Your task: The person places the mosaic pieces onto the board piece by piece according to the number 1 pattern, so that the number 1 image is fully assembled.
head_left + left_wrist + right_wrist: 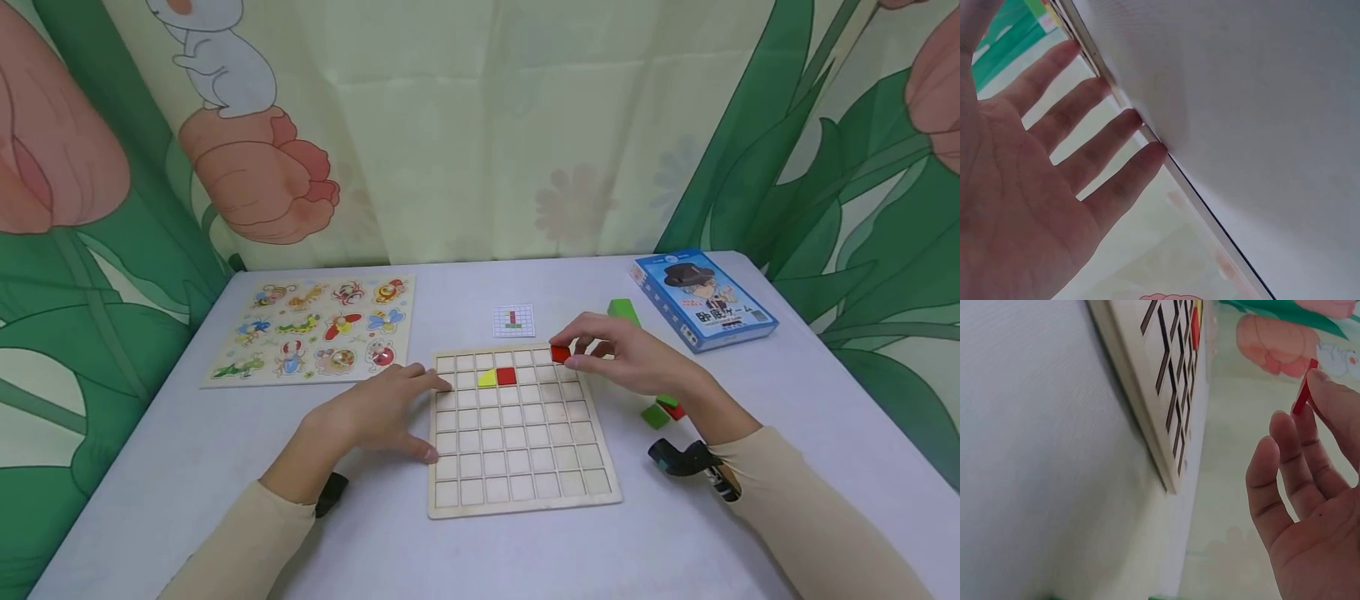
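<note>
A wooden grid board (525, 505) lies in the middle of the white table. In its second row sit a yellow triangle tile (487, 378) and, right beside it, a red square tile (506, 377). My left hand (386, 414) rests at the board's left edge, thumb and fingers spread; its straight fingers (1124, 181) show in the left wrist view. Over the board's top right corner, my right hand (630, 354) pinches another red square tile (560, 354) between thumb and fingers. The right wrist view shows that red tile (1305, 387) edge-on, raised above the board (1138, 394).
Behind the board lies a small pattern card (513, 320) with a printed grid. An insect picture board (315, 331) is at the back left, a blue game box (705, 300) at the back right. Green blocks (622, 311) and loose green and red tiles (656, 415) lie right of the board.
</note>
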Demonstrator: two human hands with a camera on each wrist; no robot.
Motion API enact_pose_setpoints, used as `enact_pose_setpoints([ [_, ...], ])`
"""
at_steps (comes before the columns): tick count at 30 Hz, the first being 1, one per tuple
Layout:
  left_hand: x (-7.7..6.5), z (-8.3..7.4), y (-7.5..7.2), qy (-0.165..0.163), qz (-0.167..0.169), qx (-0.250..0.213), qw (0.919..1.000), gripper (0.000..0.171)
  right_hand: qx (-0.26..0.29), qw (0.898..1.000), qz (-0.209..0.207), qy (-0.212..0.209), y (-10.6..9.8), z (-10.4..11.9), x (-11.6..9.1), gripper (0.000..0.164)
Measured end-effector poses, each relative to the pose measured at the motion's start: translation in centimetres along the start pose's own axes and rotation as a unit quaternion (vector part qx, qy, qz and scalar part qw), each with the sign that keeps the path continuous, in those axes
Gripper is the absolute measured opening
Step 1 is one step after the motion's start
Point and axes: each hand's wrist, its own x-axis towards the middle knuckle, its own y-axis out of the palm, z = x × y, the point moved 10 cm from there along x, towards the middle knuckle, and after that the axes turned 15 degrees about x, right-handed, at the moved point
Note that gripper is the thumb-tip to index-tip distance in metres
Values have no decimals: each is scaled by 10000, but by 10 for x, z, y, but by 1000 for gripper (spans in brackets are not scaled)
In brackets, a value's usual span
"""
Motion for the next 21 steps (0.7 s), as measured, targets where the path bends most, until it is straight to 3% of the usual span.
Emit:
enact_pose_setpoints([
  [6, -1, 0, -1, 3, -51, -5, 10000, 87, 129, 9996, 200, -141, 15, 8, 14, 33],
  [21, 2, 0, -1, 33, -24, 77, 10000, 87, 37, 9976, 697, 12, 49, 9, 37, 34],
])
